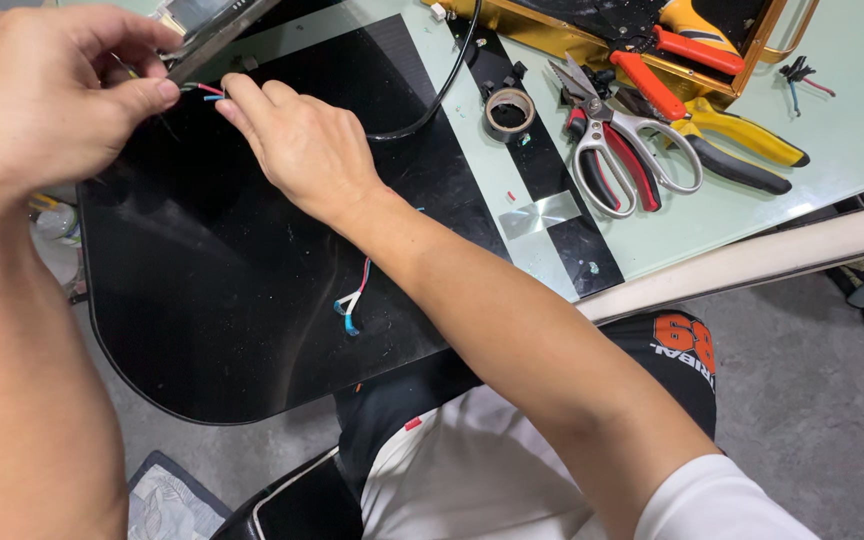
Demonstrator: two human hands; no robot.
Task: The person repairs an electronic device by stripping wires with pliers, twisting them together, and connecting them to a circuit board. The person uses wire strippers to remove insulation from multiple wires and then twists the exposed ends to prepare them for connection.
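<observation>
— What have you got in your hands?

— My left hand (47, 95) is closed on a flat metal-edged part (207, 30) near the far left corner of the black panel (202, 290), thumb pressed along its lower edge. Thin wires (208, 92), red and blue, stick out from under it. My right hand (302, 145) has its fingertips pinched together on those wire ends, just beside my left thumb.

— Is the part resting on the panel?

— Hard to tell; my left hand hides most of it.

— Anything else on the panel?

— A short offcut of red, white and blue wire (352, 300) lies near its front edge, right by my forearm. A black cable (442, 90) curves across the far side.

— And the table?

— Past the panel's right edge sits a roll of tape (509, 112), then shears (617, 150) with red-lined handles and yellow-handled pliers (742, 150). A yellow tray (592, 45) at the far edge holds orange-handled tools (697, 50).
</observation>
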